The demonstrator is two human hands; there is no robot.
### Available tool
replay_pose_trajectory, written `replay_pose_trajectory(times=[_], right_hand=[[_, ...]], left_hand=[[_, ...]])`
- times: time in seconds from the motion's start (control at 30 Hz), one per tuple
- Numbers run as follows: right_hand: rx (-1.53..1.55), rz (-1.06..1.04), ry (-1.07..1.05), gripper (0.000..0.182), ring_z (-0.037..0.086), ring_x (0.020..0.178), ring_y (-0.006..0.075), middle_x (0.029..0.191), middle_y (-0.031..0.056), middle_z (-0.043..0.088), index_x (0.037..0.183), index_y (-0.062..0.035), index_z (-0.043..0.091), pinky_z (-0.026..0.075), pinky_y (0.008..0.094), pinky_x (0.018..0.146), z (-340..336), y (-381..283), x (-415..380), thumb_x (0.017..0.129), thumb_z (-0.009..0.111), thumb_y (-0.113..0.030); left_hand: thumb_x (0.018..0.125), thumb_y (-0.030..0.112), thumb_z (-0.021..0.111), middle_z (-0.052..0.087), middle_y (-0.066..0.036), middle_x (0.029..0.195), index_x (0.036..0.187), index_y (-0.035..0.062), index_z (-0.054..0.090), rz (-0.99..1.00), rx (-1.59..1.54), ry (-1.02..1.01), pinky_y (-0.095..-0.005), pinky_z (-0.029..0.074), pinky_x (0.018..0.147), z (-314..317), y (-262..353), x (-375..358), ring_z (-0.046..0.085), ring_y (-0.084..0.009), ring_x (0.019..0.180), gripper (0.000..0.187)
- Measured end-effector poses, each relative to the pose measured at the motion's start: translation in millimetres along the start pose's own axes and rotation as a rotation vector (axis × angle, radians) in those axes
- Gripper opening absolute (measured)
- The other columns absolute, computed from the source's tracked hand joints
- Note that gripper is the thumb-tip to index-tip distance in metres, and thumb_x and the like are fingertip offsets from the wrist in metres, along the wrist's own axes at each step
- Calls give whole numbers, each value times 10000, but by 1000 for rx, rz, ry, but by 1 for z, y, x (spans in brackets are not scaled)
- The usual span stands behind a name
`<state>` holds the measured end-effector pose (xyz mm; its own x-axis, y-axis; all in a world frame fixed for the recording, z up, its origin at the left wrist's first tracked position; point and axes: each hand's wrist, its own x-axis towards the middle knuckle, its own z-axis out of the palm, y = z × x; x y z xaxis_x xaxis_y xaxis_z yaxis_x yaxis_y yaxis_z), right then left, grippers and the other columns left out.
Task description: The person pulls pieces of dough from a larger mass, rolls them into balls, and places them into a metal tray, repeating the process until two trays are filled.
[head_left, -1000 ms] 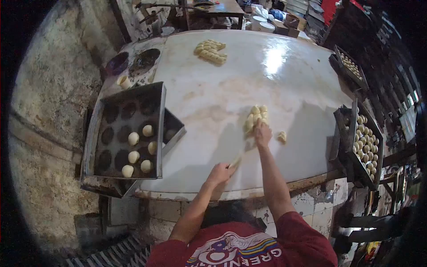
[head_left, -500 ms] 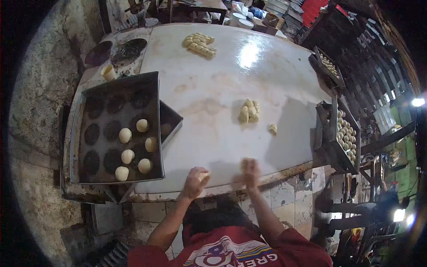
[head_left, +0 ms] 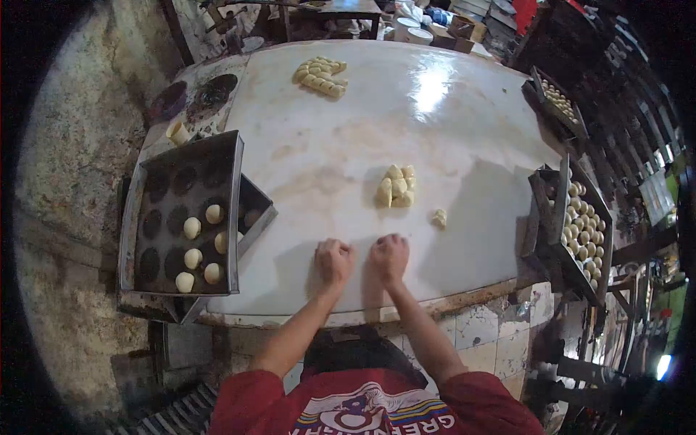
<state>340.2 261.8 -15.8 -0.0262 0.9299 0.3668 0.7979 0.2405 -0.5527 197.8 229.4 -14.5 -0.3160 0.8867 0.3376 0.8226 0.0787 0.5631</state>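
Note:
My left hand (head_left: 335,261) is closed in a cupped fist on the white tabletop (head_left: 304,210). A pale piece of dough showed in it half a second ago; the curled fingers hide it now. Just to its right, my right hand (head_left: 390,257) is also curled down on the table, and whatever lies under its fingers is hidden. Beyond the hands sits a cluster of cut dough pieces (head_left: 396,187). A small scrap of dough (head_left: 439,217) lies nearer my right hand.
At left, a dark metal tray (head_left: 235,210) with round hollows holds several dough balls (head_left: 192,228), resting crosswise on another tray. Trays of dough balls (head_left: 584,230) stand along the right edge. A row of scored dough (head_left: 321,76) lies at the far side, near a yellowish cup (head_left: 177,133).
Both hands have moved forward onto the table and closer together. The right hand, blurred before, is now sharp and curled down. The view has shifted slightly.

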Motion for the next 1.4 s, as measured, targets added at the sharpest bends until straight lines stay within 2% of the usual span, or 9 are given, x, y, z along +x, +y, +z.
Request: replay_pose_trajectory(times=[0.23,0.33,0.47,0.7,0.73,0.77,1.03,1.27,1.4], right_hand=[[-236,-453,-495,219,466,999,324,1070,108,504,970,-88,581,390,449,830,-95,95,-42,761,604,-151],[-95,-183,-87,185,474,933,369,959,169,529,898,-58,602,398,462,823,-71,118,15,733,628,-136],[57,-38,-98,168,475,928,361,921,143,544,860,-48,594,403,448,821,-20,71,43,728,643,-140],[70,-372,-338,264,485,981,347,984,122,559,932,-85,601,402,447,838,-66,75,-33,669,589,-79],[601,201,-458,262,491,1002,340,1025,114,562,956,-91,597,399,449,858,-80,85,-36,696,617,-109],[-43,-268,-380,243,492,1020,333,1020,120,562,957,-102,606,389,446,882,-87,102,-28,725,651,-157],[56,8,-97,125,500,909,319,917,132,546,838,-37,589,379,431,848,-26,63,26,745,623,-113],[-276,-524,-77,147,510,985,325,969,142,548,870,-69,587,389,447,880,-69,105,-60,731,587,-116],[-281,79,61,263,500,934,335,965,145,558,944,-43,582,354,466,878,-58,86,-18,786,583,-253]], left_hand=[[702,178,689,531,-125,926,810,53,554,121,180,-198,-446,408,841,-75,-28,-52,500,-318,927,213],[660,200,683,554,-110,869,809,70,583,35,314,-5,-434,397,813,-41,-65,-1,492,-334,893,221],[653,118,640,612,-144,775,669,63,604,-334,7,115,-431,449,707,28,-15,44,559,-339,805,68],[683,142,658,564,-85,860,764,73,583,100,88,73,-412,443,722,-33,-11,-54,530,-303,827,130],[675,172,677,546,-68,882,772,84,574,164,193,65,-412,440,717,-46,-28,-55,510,-286,826,167],[675,172,677,546,-68,882,772,84,574,132,228,90,-412,440,717,-55,-41,-50,510,-286,826,167],[648,95,624,543,-121,816,704,45,575,-306,85,-1,-421,428,776,23,-28,24,506,-329,833,90],[687,120,618,551,-109,858,781,57,581,142,37,41,-433,444,742,-60,-67,-39,512,-305,859,119],[744,158,580,545,-139,963,836,21,576,-29,10,-100,-457,424,811,-50,-67,-22,504,-328,933,165]])
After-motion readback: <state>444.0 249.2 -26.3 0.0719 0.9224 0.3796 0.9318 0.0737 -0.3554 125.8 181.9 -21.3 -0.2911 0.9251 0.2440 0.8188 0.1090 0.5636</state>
